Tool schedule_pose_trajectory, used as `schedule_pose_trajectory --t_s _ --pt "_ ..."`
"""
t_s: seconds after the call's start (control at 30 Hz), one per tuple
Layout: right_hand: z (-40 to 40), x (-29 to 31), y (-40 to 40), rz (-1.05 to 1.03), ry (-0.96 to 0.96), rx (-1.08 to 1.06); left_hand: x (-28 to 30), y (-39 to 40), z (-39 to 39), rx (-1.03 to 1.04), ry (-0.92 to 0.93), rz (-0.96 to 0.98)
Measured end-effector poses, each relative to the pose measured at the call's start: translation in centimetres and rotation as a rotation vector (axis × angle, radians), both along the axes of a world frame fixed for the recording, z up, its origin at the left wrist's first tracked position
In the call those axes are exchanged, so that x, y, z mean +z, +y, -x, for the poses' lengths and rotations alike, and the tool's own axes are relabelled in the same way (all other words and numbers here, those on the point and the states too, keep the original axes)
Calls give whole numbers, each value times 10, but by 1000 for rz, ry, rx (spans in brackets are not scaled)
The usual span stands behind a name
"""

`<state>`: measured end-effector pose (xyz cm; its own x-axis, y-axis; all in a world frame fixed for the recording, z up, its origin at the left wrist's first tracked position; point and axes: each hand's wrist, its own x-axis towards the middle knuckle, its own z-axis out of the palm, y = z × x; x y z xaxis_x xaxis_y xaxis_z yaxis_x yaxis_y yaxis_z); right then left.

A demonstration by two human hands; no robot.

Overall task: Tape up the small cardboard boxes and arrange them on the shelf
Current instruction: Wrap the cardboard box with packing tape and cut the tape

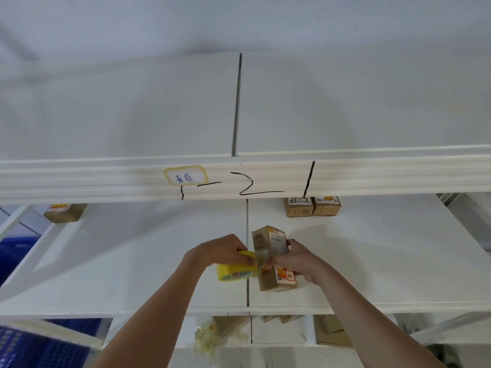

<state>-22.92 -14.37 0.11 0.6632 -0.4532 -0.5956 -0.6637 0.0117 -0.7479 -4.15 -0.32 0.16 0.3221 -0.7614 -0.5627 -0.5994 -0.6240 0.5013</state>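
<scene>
A small brown cardboard box [271, 243] with printed labels stands on end over the white shelf board [372, 256]. My right hand [300, 261] grips it around its right side. My left hand [223, 251] holds a yellow roll of clear tape [233, 272] just left of the box, its fingers curled over the roll's top. A short strip of tape runs from the roll onto the box's left face. Two more small boxes [313, 207] stand side by side at the back right of this shelf, and another box [65, 212] sits at the back left.
A white shelf beam [106, 181] with a handwritten label and black marker digits crosses above the hands. Below the front edge lie flat cardboard pieces [332, 330] and crumpled tape scraps [210, 338]. Blue plastic crates [39, 349] stand at the lower left.
</scene>
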Motion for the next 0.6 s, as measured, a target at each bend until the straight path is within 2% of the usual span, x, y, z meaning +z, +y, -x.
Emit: schedule_pose_trajectory --t_s 0.17,0.4,0.6 --pt "0 6 -8 19 -6 17 1 0 -6 37 6 18" --pt "-2 9 -10 -12 -26 22 -6 2 -11 90 -95 -2" --pt "11 17 -21 -82 -63 -33 2 9 -12 142 110 136"
